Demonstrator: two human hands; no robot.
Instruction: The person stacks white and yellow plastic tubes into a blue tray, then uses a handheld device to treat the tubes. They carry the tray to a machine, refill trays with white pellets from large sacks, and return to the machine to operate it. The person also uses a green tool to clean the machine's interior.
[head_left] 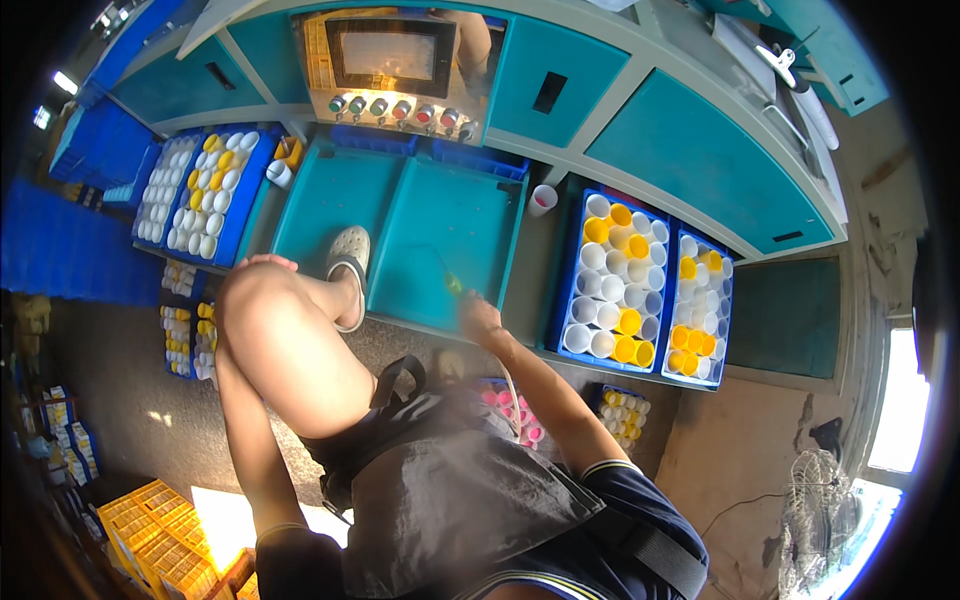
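Note:
My right hand point(480, 317) is closed round a thin-shafted tool with a yellow-green handle point(454, 284), shaped like a screwdriver. Its slender shaft points away over the right half of a teal tray point(480, 215), and the tip is too blurred to make out. My left hand point(268, 262) is wrapped round my raised bent knee point(262, 300). Only its fingers show past the knee, while the palm is hidden. My foot in a beige clog point(349, 262) is up against the left half of the tray.
Blue crates of white and yellow cups stand right point(617, 285) and left point(205, 195). A lone white cup point(543, 199) is right of the tray. Behind it sits a control panel point(395, 75) with buttons. Below are pink cups point(508, 405), yellow crates point(160, 525) and a fan point(815, 520).

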